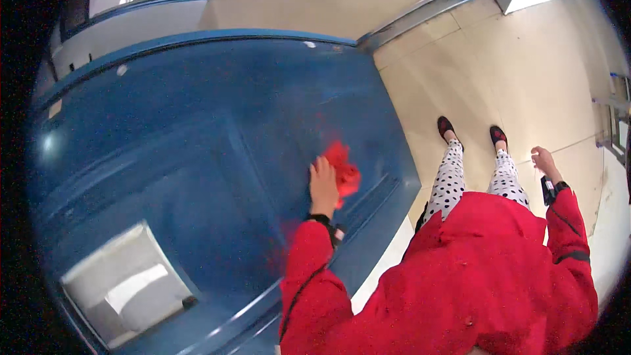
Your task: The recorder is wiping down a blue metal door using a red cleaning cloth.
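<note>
A blue panelled door (177, 125) takes up most of the left side. My left hand (323, 187) presses a crumpled red cloth (346, 174) against its surface, the cloth bunched under and beside the fingers. At my right side, away from the door, my right hand (544, 160) hangs over the floor with loosely bent fingers and nothing visible in it. Both wrists wear dark straps with small devices.
A pale rectangular panel (131, 283) is set in the door at lower left. Beige tiled floor (460, 66) lies around my feet, with a metal threshold strip (420, 16) crossing it. A metal rack-like frame (616, 131) stands at the far right.
</note>
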Demonstrator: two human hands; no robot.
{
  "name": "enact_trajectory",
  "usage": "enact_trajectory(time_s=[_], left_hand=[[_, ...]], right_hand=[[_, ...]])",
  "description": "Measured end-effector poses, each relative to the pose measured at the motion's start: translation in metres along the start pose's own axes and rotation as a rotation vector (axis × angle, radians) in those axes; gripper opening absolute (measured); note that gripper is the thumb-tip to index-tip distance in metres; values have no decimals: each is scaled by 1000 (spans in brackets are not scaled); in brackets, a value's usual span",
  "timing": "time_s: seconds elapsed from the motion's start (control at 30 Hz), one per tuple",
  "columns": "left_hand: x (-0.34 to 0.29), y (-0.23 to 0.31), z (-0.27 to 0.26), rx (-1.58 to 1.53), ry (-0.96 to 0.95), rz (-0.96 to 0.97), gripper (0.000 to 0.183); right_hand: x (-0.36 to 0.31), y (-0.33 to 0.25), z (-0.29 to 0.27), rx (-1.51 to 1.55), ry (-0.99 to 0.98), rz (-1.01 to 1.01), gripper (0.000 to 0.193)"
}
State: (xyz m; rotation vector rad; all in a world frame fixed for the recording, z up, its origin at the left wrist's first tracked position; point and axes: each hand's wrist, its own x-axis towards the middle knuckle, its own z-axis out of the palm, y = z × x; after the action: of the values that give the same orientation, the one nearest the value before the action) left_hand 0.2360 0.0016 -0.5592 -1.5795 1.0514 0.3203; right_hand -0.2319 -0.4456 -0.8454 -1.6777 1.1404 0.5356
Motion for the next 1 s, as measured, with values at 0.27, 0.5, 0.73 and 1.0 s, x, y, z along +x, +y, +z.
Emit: enact_trajectory(time_s=[0.27, 0.5, 0.73, 1.0], left_hand=[[-17, 51, 14, -134, -61, 222, 46], [103, -65, -26, 118, 109, -98, 42], [119, -39, 6, -93, 188, -18, 46], [-14, 92, 37, -289, -169, 391, 46]], right_hand=[[-41, 33, 15, -24, -58, 162, 26], [13, -60, 7, -119, -41, 9, 29], [13, -81, -10, 49, -8, 32, 31], [-46, -16, 9, -93, -123, 242, 25]])
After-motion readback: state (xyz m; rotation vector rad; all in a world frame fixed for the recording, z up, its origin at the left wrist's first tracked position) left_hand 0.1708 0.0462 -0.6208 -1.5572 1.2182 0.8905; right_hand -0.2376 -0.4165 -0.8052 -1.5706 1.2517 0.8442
